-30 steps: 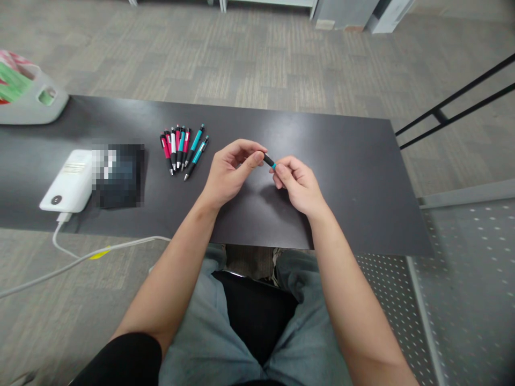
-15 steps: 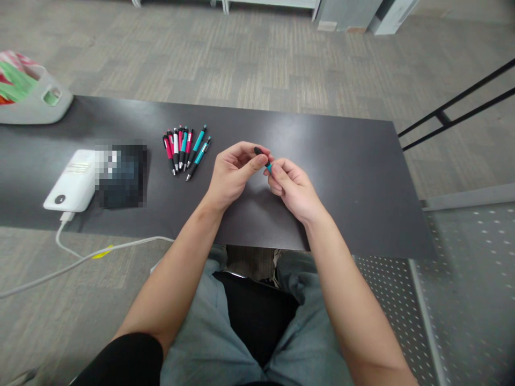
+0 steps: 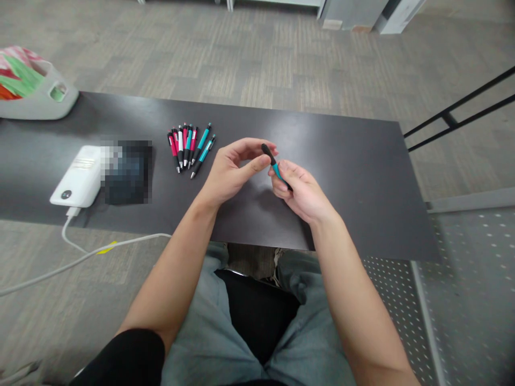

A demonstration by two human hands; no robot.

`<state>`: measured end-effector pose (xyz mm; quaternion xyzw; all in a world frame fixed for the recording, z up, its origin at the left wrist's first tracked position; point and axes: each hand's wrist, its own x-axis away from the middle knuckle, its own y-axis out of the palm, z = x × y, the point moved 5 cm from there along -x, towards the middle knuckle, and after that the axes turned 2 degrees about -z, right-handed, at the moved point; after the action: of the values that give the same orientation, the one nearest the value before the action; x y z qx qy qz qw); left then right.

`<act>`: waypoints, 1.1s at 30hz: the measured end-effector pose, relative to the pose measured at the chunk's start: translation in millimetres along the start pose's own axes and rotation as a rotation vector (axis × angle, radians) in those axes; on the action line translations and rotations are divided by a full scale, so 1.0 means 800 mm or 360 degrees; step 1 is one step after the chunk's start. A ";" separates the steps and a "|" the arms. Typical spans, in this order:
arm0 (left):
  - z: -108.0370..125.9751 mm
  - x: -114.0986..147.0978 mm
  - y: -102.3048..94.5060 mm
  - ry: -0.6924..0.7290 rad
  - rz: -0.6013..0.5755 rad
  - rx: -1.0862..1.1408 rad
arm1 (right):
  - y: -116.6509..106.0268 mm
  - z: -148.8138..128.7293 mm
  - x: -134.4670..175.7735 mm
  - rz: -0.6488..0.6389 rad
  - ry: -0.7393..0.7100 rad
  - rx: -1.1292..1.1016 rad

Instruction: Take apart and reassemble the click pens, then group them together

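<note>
Over the middle of the table, my right hand (image 3: 301,191) is closed round the teal barrel of a pen (image 3: 276,167). The pen's black end points up and away to the left. My left hand (image 3: 230,172) has its thumb and fingertips around that black end, in a loose pinch. Part of the barrel is hidden in the right hand's fingers. To the left of my hands lies a group of pens (image 3: 189,145) in red, teal and white, with black grips and silver tips.
A white power bank (image 3: 78,177) with a cable (image 3: 124,243) lies left on the dark table (image 3: 354,177), beside a blurred black item (image 3: 131,174). A pale basket (image 3: 44,110) with colourful contents stands at the far left. Black metal bars (image 3: 466,118) rise at the right.
More of the pen's teal barrel and black end now shows between my hands. My right hand has shifted slightly right and down. The whole view has shifted a little.
</note>
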<state>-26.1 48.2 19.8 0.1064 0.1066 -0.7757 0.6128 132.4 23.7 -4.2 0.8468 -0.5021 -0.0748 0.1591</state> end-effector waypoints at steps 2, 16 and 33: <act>0.005 0.000 -0.018 0.0042 0.0010 -0.0307 | -0.012 -0.008 0.001 0.0061 -0.0104 0.0157; -0.021 0.002 -0.047 -0.0140 0.0069 -0.0754 | -0.049 -0.012 0.000 0.0262 -0.0382 0.0892; -0.010 -0.003 -0.025 -0.0045 0.0080 0.0049 | -0.045 -0.014 0.002 0.0303 -0.0566 0.1029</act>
<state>-45.0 57.0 13.9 0.1075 0.0833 -0.7630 0.6319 166.2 40.4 -5.8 0.7765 -0.5961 -0.0431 -0.1997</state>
